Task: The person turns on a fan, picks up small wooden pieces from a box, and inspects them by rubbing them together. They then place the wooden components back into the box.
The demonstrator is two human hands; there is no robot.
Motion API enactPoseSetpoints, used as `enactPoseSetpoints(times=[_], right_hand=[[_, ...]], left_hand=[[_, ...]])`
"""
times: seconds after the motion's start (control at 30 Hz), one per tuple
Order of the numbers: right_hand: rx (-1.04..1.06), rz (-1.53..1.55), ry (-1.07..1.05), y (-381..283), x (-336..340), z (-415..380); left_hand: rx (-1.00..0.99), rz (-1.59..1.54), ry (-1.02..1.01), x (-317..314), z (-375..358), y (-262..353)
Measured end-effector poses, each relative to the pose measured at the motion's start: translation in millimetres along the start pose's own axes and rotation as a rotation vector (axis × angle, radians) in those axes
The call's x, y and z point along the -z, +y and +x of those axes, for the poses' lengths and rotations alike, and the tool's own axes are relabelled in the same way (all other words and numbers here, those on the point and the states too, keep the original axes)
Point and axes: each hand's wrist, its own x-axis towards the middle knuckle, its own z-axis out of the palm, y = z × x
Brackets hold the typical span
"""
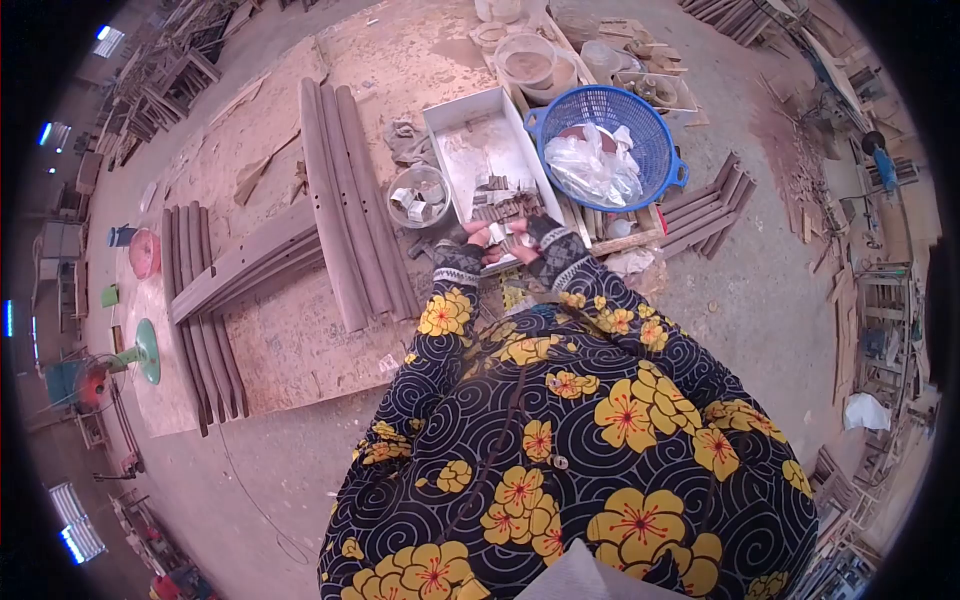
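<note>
My left hand (479, 239) and my right hand (523, 247) are close together at the near end of a white shallow box (470, 135). Both wear dark patterned fingerless gloves or cuffs. The fingers of each are bent around a small pale piece (498, 234) between them, too small to name. Just beyond the fingers, small grey-brown strips or pieces (500, 205) lie heaped in the box. Left of the box stands a clear round tub (420, 178) with whitish folded pieces inside.
A blue plastic basket (660, 135) holding clear plastic bags (590, 165) stands to the right. Long brown wooden bars (345, 210) lie on the worktable (290, 365) at left. Clear tubs (526, 62) stand at the back. Shaped wooden parts (710, 210) are stacked on the right.
</note>
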Motion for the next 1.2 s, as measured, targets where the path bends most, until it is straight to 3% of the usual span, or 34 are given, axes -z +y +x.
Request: enactPoseSetpoints(times=[0.07,0.17,0.3,0.43,0.6,0.7,0.73,0.93,1.03,1.13,1.2], right_hand=[[0.067,0.010,-0.052,-19.5,12.4,11.0],[-0.033,0.168,-0.228,1.2,7.4,17.4],[-0.169,0.260,-0.244,9.3,0.4,18.3],[-0.308,0.724,-0.238,32.9,-8.3,33.2],[-0.331,0.969,-0.326,60.9,-15.3,38.4],[-0.506,1.055,-0.280,64.4,-17.0,41.8],[-0.479,1.103,-0.271,67.9,-19.2,41.3],[-0.404,0.777,-0.216,71.7,-29.5,42.6],[-0.463,0.889,-0.228,70.0,-28.5,43.5],[-0.713,0.953,-0.208,66.4,-12.1,50.2],[-0.661,1.053,-0.137,73.5,-4.6,48.9]], left_hand=[[-0.008,0.047,0.003,-6.7,-3.5,-0.2],[0.035,0.049,-0.056,-6.8,-0.3,-3.9],[0.032,0.062,-0.099,-6.7,-8.4,5.5],[0.035,-0.093,-0.112,-3.3,14.8,-9.7],[0.137,-0.214,-0.113,-0.4,26.4,-13.2],[0.023,-0.207,-0.079,-0.7,24.7,-13.4],[0.011,-0.192,-0.075,0.2,27.3,-15.1],[0.036,-0.159,-0.023,-0.6,34.0,-22.6],[-0.032,-0.091,-0.035,4.0,33.6,-31.7],[-0.033,-0.272,-0.089,10.5,33.8,-32.8],[-0.061,-0.306,-0.126,17.2,30.1,-27.2]])
